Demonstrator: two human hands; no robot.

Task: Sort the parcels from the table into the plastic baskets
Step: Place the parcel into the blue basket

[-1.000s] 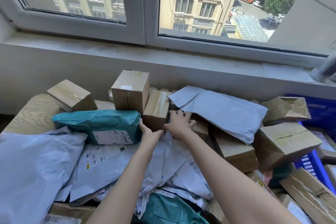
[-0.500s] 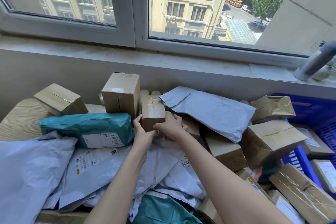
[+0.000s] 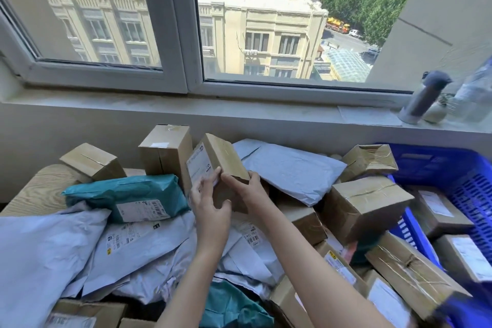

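The left hand [image 3: 210, 212] and right hand [image 3: 246, 190] each have a grip clamped on a small cardboard box [image 3: 222, 160], tilted above the tabletop [image 3: 40, 189]. A blue basket [image 3: 474, 194] stands at the right.

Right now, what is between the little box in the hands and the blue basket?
In the head view, a grey mailer bag lies beside the held box, then a crumpled taped box and a bigger taped box, before the blue basket.

Beyond the grip, daylight is streaming through a white-framed double window [image 3: 175, 34] above a pale grey sill [image 3: 186, 108].
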